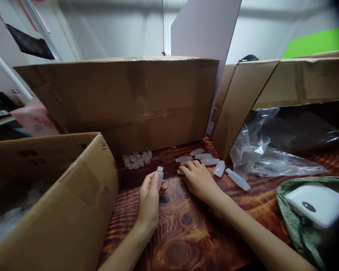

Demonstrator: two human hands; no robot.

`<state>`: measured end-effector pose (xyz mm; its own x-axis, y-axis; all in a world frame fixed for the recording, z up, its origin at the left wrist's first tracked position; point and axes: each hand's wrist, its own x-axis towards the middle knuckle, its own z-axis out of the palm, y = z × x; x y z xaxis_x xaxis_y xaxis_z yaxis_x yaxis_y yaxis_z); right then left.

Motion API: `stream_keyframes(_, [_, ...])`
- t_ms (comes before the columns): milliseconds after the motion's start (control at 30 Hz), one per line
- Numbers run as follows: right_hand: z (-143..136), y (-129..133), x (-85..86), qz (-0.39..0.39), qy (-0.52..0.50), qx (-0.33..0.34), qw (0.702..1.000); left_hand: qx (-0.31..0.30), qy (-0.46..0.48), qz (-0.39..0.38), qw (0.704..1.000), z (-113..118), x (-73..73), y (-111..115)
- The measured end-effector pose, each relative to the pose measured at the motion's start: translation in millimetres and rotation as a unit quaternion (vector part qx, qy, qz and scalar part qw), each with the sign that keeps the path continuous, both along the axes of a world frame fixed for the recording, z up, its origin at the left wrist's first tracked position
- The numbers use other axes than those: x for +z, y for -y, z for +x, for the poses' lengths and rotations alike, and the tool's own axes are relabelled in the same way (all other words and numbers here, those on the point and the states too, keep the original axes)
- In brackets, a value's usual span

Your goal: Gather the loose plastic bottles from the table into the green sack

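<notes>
My left hand (pixel 150 192) is closed around a small translucent plastic bottle (pixel 159 176), held upright with its neck pointing up. To the right, my right hand (pixel 199 178) is bent down over the table, its fingers closed on another bottle (pixel 179 172); only that bottle's end shows past the fingertips. Around the right hand lie several more bottles, among them one at its far side (pixel 209 161), a tilted one (pixel 219 168) and one at the right (pixel 238 179). Beyond my left hand stands a cluster of small translucent caps (pixel 137 159).
An open cardboard box (pixel 73 199) with clear plastic inside stands at the left. A large carton (pixel 135 101) blocks the back of the wooden table (pixel 175 233). At the right are another carton (pixel 243 98), crumpled clear plastic bags (pixel 282 160) and a white cabled device (pixel 319 203) on green cloth.
</notes>
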<state>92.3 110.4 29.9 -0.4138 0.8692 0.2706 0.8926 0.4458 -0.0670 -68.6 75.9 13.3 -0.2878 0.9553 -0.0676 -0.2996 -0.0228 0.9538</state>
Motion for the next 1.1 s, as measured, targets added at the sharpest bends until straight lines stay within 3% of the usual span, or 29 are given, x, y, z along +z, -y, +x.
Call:
stream_keyframes(133, [2.9, -4.0, 4.8, -0.021, 0.01, 0.008, 1.0, 0.027, 0.059, -0.023, 0.998, 3.8, -2.6, -1.6])
stream_keyframes(233, [-11.2, 10.0, 7.2, -0.082, -0.143, 0.056, 0.985, 0.033, 0.115, -0.02, 0.993, 4.2, -2.6, -3.2])
stream_keyframes(333, [-34.2, 26.0, 4.6, -0.151, -0.398, 0.103, 0.899, 0.004, 0.156, -0.014, 0.988, 5.0, 0.1, -4.1])
stream_keyframes(400, [-47.1, 33.2, 3.0, -0.148, -0.463, 0.093, 0.869, 0.003, 0.149, -0.008, 0.989, 5.6, 3.1, -4.0])
stream_keyframes(467, [-50.9, 33.1, 5.8, -0.134, -0.441, 0.101, 0.882, 0.022, 0.135, -0.004, 0.991, 6.1, 6.6, -3.4])
stream_keyframes(533, [-42.4, 21.6, 14.0, -0.129, -0.348, 0.111, 0.922, 0.03, 0.12, -0.022, 0.992, 6.4, 9.8, -2.8])
stream_keyframes(633, [-15.4, -15.5, 28.1, -0.078, -0.161, 0.016, 0.984, -0.003, 0.096, -0.044, 0.994, 6.5, 12.4, -2.6])
stream_keyframes(667, [-6.9, -29.8, 30.5, -0.058, -0.133, -0.013, 0.989, -0.017, 0.091, -0.045, 0.995, 6.4, 12.6, -2.8])
stream_keyframes(800, [5.3, -70.1, 23.2, -0.045, -0.069, -0.041, 0.996, -0.039, 0.09, -0.046, 0.994, 5.4, 10.9, -4.5])
stream_keyframes(933, [-10.2, -72.3, 16.4, -0.035, -0.07, -0.044, 0.996, -0.025, 0.113, -0.051, 0.992, 4.6, 8.7, -6.4])
stream_keyframes(1033, [-22.9, -56.4, 33.7, -0.023, -0.183, 0.006, 0.983, 0.0, 0.14, -0.051, 0.989, 4.8, 7.6, -8.4])
stream_keyframes(1100, [-28.5, -41.3, 51.0, -0.067, -0.322, 0.097, 0.939, 0.017, 0.159, -0.066, 0.985, 4.8, 7.4, -10.1])
